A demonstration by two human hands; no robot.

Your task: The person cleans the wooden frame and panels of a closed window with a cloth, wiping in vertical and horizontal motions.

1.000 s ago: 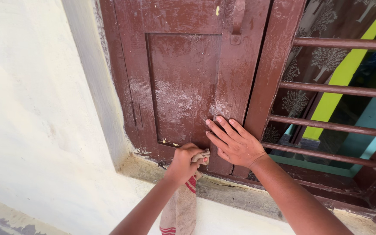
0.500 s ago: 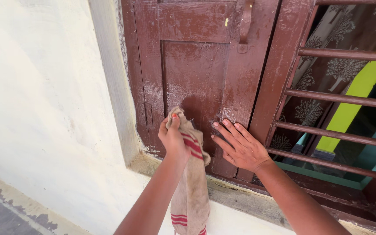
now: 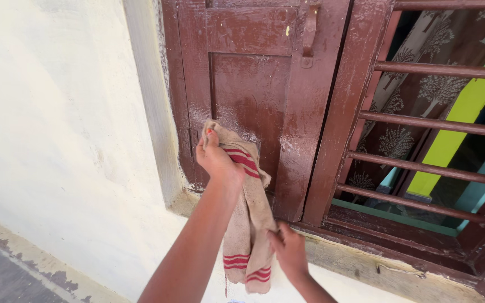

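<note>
Beige red-striped cloth [image 3: 246,219], left hand [image 3: 218,161], right hand [image 3: 288,251], brown shutter [image 3: 254,90]

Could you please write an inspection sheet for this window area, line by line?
Surface: brown wooden shutter, dusty, paint worn.
Job's things: beige cloth with red stripes, hanging against the shutter.
Clutter: nothing seen.
Grips: left hand holds the cloth's top on the shutter; right hand pinches its lower edge.
Cables: nothing seen.
Surroundings: pale wall, window bars, patterned curtain behind, sill.
</note>
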